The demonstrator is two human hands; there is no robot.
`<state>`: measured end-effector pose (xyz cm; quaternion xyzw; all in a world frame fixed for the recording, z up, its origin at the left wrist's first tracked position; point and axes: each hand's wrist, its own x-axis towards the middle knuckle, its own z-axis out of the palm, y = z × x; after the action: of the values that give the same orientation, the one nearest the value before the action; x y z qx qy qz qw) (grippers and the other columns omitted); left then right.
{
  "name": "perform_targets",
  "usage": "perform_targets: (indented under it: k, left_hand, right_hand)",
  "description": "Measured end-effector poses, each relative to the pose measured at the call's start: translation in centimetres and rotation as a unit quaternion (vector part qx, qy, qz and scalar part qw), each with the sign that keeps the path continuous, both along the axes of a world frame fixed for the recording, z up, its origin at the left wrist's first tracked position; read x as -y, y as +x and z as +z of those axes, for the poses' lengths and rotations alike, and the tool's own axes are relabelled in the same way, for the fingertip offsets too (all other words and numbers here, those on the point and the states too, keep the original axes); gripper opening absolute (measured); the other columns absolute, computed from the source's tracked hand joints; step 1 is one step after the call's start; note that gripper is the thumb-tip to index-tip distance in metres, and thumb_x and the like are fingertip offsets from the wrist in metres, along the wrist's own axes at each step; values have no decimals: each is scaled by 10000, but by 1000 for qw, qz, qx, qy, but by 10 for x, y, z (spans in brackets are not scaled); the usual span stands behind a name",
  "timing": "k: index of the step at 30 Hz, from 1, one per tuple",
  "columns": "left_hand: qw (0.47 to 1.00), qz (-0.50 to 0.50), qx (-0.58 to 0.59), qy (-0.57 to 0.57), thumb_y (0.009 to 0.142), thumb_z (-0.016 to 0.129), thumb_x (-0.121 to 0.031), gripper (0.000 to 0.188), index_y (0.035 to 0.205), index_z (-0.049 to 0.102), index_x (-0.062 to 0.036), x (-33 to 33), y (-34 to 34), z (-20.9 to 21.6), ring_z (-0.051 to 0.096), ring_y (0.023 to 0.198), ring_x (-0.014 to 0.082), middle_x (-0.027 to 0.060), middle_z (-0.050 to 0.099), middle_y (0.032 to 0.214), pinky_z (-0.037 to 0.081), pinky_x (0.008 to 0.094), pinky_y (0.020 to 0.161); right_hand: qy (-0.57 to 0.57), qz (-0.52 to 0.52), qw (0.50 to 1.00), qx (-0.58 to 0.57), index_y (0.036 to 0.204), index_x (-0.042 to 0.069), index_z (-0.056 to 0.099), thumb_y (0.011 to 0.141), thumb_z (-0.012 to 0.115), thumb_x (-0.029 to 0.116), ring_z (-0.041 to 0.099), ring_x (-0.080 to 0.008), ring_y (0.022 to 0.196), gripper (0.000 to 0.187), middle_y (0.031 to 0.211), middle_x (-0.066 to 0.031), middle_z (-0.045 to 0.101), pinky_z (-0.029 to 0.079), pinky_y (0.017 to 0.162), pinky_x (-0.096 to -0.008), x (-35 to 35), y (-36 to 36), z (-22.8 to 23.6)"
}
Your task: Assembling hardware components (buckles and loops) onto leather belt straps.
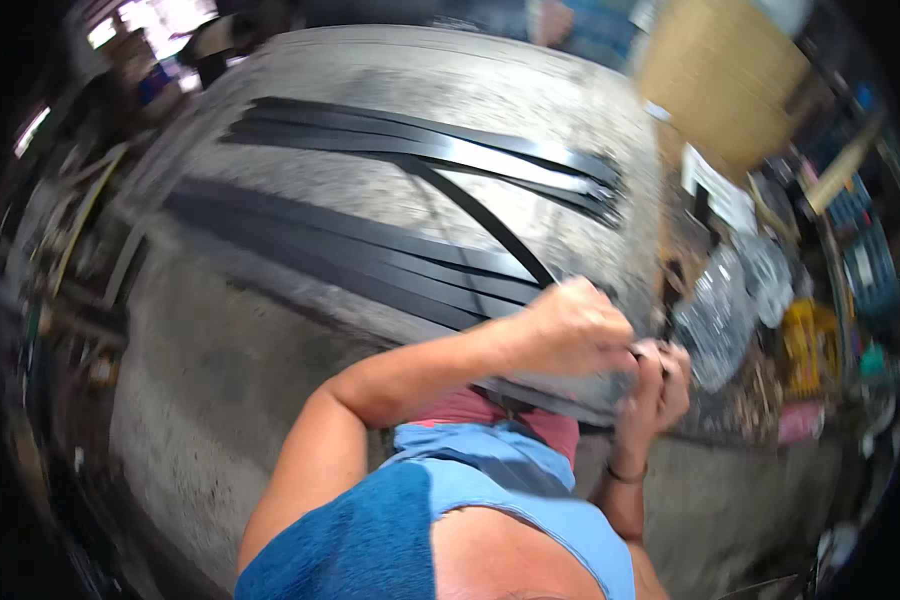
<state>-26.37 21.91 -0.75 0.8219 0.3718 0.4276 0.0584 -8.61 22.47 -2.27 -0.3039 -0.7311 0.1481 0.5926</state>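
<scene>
One long black flat strip (485, 220) rises from the table at a slant, and its near end runs into my left hand (575, 328). That hand is closed in a fist around it. Right beside it, my right hand (660, 382) is closed too, fingertips pinched against the left; a small dark bit shows there, too blurred to name. Under and beyond my hands lie two groups of similar strips: a far bundle (370, 130) with shiny tops, and a near row (340, 245) fanned side by side, its right ends partly hidden by my left hand.
The strips lie on a worn grey table (390, 65). To the right are a cardboard sheet (720, 75), clear plastic bags (720, 310), a yellow crate (802, 345) and blue crates (870, 270). Cluttered frames (80, 220) stand at the left. Part of a person (560, 25) shows beyond the far edge.
</scene>
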Motion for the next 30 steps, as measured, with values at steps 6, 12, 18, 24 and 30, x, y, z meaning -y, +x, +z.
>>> perform_targets:
  k: [6, 12, 18, 24, 30]
  left_hand:
    - [991, 101, -81, 29, 575, 842, -462, 647, 1055, 632, -85, -32, -22, -17, 642, 733, 254, 70, 645, 849, 510, 362, 642]
    - [984, 140, -70, 80, 614, 821, -444, 562, 1000, 619, -90, -43, 4, -19, 623, 646, 224, 46, 599, 755, 504, 326, 573]
    - [983, 154, -68, 75, 616, 837, -432, 568, 1014, 636, -81, -47, 5, -11, 652, 660, 228, 59, 643, 791, 526, 333, 581]
    - [986, 127, -94, 55, 615, 837, -437, 587, 1026, 632, -72, -42, 0, -8, 662, 694, 233, 69, 656, 821, 533, 337, 596]
    - [981, 157, -77, 89, 623, 815, -446, 570, 1001, 616, -67, -46, 1, -7, 656, 703, 225, 62, 635, 809, 527, 328, 595]
  right_hand:
    - [-319, 90, 880, -339, 793, 45, 536, 950, 599, 168, 643, -185, 568, 209, 700, -32, 597, 550, 564, -305, -37, -3, -22]
    - [-267, 55, 885, -378, 796, 13, 567, 954, 599, 168, 644, -146, 616, 223, 689, -53, 592, 563, 592, -287, -39, 2, -26]
    - [-213, 38, 930, -296, 802, -25, 614, 954, 584, 118, 620, -114, 651, 210, 785, -36, 576, 543, 595, -259, -35, 1, -32]
    - [-248, 50, 923, -289, 792, -5, 616, 953, 598, 163, 628, -131, 643, 234, 768, -55, 615, 541, 605, -265, -39, 2, -26]
    - [-297, 182, 851, -394, 866, -16, 604, 972, 569, 309, 638, -157, 668, 343, 817, -90, 644, 543, 647, -288, -43, -4, -43]
